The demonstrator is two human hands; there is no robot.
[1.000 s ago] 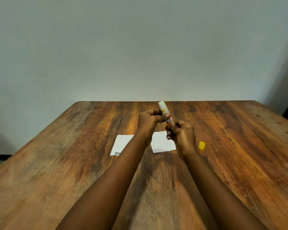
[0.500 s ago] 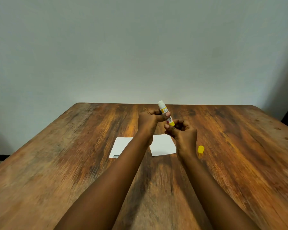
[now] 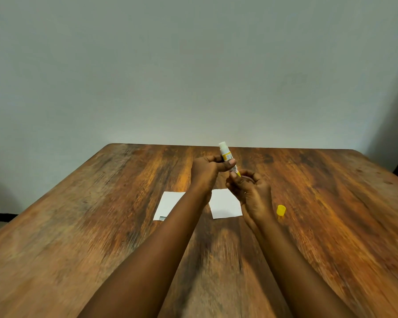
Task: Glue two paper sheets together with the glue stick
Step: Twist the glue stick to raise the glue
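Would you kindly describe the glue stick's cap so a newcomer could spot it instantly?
Start at the wooden table and find the right hand. Just right of its wrist, the cap lies alone on bare wood. It is small and bright yellow, unlike the flat white paper sheets.

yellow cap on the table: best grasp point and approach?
Pinch the yellow cap across its round side wall, coming straight down from above. It lies on the table with bare wood all round, right of the right hand, so both sides are free for fingertips.
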